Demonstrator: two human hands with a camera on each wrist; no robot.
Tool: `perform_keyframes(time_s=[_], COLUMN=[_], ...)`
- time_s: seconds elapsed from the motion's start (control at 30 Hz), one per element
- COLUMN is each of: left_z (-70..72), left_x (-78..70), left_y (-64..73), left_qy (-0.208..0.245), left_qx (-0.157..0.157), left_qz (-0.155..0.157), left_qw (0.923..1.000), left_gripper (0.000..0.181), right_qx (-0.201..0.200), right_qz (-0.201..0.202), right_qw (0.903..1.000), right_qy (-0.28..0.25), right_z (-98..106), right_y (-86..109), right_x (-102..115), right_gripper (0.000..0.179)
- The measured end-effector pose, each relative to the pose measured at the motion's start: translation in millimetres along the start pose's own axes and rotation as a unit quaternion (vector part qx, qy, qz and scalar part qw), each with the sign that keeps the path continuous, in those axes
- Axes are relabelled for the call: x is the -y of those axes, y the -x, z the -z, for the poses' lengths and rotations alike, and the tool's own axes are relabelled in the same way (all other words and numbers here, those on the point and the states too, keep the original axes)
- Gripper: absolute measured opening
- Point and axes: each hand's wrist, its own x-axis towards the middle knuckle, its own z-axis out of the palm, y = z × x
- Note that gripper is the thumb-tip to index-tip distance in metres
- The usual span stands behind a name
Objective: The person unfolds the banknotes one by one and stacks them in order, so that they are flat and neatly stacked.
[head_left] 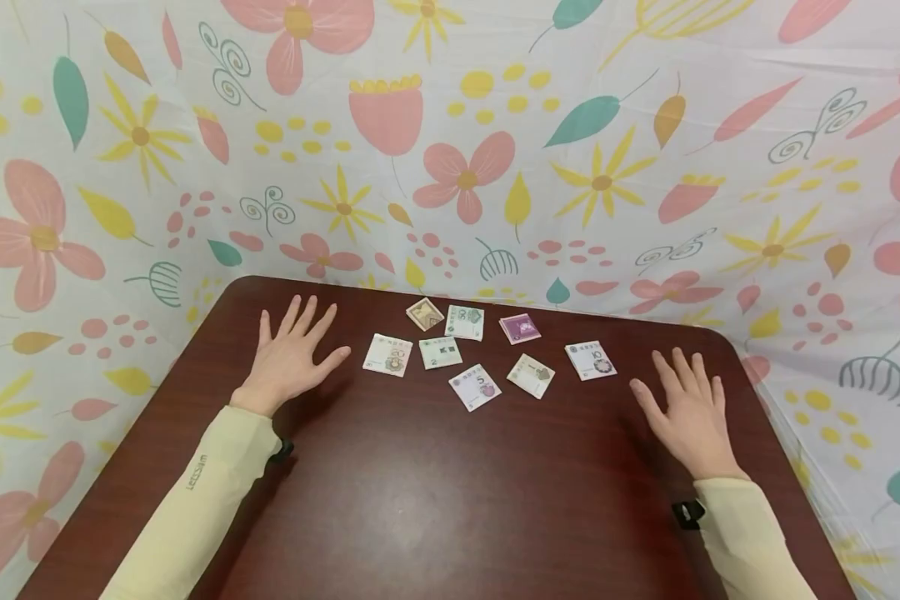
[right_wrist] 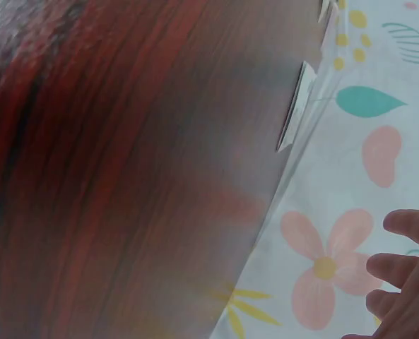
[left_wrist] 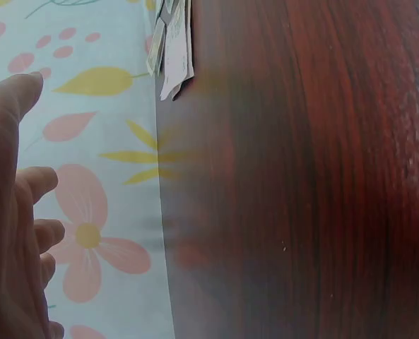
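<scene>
Several small stacks of paper notes lie spread on the table between the two hands. The left hand (head_left: 288, 358), fingers straight and spread, is nearest the 20 note (head_left: 387, 355) and holds nothing. On the other side the right hand (head_left: 690, 412), also with fingers spread, is nearest the 10 note (head_left: 591, 360). Between these lie the green 2 note (head_left: 440, 352), the 5 note (head_left: 475, 387) and the 1 note (head_left: 532, 376). Farther back are a brown note (head_left: 424, 314), the green 50 note (head_left: 465, 322) and a purple note (head_left: 520, 328).
A dark red-brown wooden table (head_left: 420, 500) with rounded far corners carries the notes. White cloth (head_left: 465, 100) printed with flowers and leaves hangs behind the table and along its sides. Each wrist wears a dark band beside a pale yellow sleeve (head_left: 202, 492).
</scene>
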Motion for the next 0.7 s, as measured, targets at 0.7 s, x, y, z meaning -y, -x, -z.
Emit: perform_keyframes(time_s=[0.7], left_z=[-5.6], left_x=[-28.5], left_y=[4.3], left_qy=[0.018], left_qx=[-0.014], left_qz=[-0.036], left_qw=[0.9991], left_gripper=[0.078], right_qx=[0.007], right_qz=[0.079], right_qw=[0.9967], right_qy=[-0.02], right_z=[-3], right_y=[-14.1], right_x=[30], right_gripper=[0.061])
